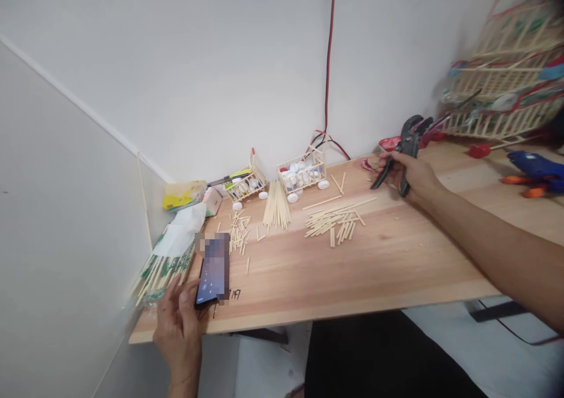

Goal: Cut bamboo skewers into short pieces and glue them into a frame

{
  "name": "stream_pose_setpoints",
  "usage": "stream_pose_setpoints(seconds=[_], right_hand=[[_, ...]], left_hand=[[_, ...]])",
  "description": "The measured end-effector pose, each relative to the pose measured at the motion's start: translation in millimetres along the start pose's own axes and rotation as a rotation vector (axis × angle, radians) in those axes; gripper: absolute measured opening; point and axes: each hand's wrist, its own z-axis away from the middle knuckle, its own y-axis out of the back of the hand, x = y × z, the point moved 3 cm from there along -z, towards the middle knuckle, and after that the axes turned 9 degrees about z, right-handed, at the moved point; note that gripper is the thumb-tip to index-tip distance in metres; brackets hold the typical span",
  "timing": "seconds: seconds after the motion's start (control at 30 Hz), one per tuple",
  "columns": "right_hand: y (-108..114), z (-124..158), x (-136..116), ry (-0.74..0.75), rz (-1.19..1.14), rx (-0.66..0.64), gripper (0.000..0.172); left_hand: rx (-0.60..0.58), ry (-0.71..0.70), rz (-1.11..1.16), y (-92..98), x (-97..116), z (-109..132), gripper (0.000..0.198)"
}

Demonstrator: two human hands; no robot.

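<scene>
A person's two bare hands work at a wooden tabletop point(273, 292); at upper right of the frame, the right hand point(418, 173) closes around the handles of a black cutter point(409, 145), raised above the wood. The cutter's handles aim toward the lower left and its head toward the top of the frame, the long axis leaning slightly right; how its jaws stand cannot be told.

At lower left, the left hand point(178, 326) sits with fingers loosely curled and a little apart, at the lower left edge of a phone point(214, 268); whether it pinches the phone cannot be told. The phone's long axis runs up the frame, its top tipped slightly right, its face partly blurred out.

At center, loose sticks point(329, 218) lie mostly slanting up to the right, beside a fanned bundle point(277, 207) pointing toward the wall. Behind stand two small stick-built carts, one left point(250, 194) and one right point(304, 183), on white wheels. Packaged sticks point(170, 268) lie at left; a blue-and-orange tool point(535, 169) rests at far right
</scene>
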Motion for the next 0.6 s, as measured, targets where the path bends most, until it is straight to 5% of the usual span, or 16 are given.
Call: stream_pose_setpoints(seconds=[0.23,0.47,0.6], right_hand=[[-2.0,3.2,-1.5,-0.01,-0.03,-0.013,0.026],[-2.1,4.8,-3.0,-0.038,-0.03,-0.012,0.026],[-0.6,2.5,-1.6,-0.031,-0.041,-0.021,0.027]], left_hand=[[-0.089,0.021,-0.013,-3.9,2.8,-3.9,0.047],[-0.181,-0.184,-0.142,-9.8,-12.8,-8.4,0.041],[-0.121,-0.104,-0.126,-6.5,-9.3,-6.4,0.04]])
